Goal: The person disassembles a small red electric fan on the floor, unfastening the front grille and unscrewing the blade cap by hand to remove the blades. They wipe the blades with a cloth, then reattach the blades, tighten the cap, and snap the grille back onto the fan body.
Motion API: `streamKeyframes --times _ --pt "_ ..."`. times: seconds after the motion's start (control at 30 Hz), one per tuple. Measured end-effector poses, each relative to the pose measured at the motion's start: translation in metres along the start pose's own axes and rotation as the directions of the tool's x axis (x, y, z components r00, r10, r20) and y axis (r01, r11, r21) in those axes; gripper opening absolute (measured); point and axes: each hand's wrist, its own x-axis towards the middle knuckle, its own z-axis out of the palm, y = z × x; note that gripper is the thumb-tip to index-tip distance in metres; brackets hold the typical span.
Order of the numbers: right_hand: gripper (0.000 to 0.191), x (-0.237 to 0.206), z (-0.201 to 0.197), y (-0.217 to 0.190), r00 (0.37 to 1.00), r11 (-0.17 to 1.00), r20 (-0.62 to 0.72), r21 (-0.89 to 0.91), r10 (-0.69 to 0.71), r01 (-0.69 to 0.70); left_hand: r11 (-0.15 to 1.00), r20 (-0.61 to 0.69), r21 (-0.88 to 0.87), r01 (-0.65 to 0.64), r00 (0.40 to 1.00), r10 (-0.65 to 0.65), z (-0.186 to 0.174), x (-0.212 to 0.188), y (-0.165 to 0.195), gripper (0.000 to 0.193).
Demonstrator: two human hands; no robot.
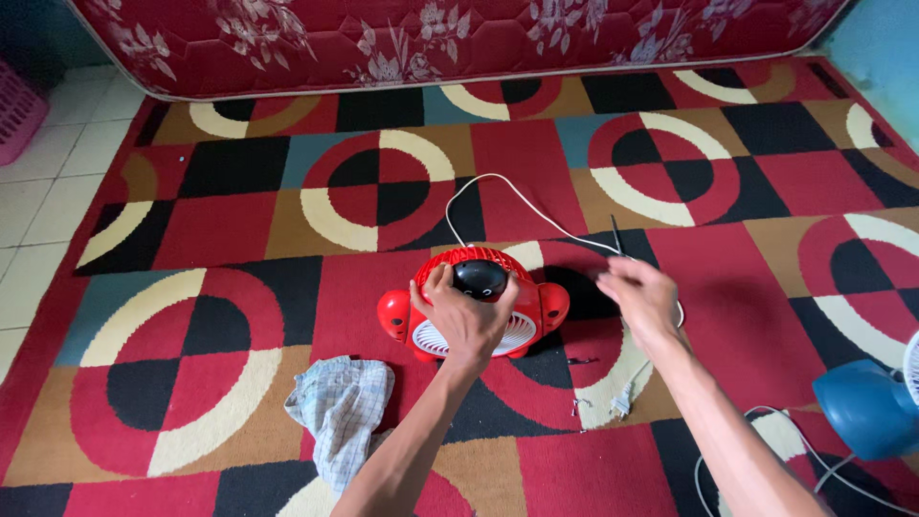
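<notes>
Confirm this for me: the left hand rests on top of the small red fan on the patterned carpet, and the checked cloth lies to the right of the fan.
Not quite. The head view shows the left hand on top of the small red fan on the patterned carpet, but the checked cloth lies to the fan's lower left, not its right.

Two bare forearms enter from 6 o'clock, no sleeves visible up to the frame's lower edge. The left hand and the right hand wear no gloves, rings, watch or bands. Both arms are slim, with wrists uncovered; the right hand's fingers are slightly blurred, so finer detail there cannot be made out
</notes>
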Motion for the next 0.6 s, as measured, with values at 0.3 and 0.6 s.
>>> streamKeyframes --times 0.3,0.6 --pt "0.029 -0.054 0.11 -0.102 0.91 0.942 0.384 -0.218 -0.159 0.256 1.0 0.019 -0.001 -0.021 1.0 0.021 -0.002 -0.005 -0.002 0.094" --pt "0.019 -0.058 0.127 -0.092 0.894 0.834 0.354 -0.376 -0.273 0.403 0.999 -0.01 -0.035 -0.025 1.0 0.025 -0.002 -0.004 -0.002 0.09"
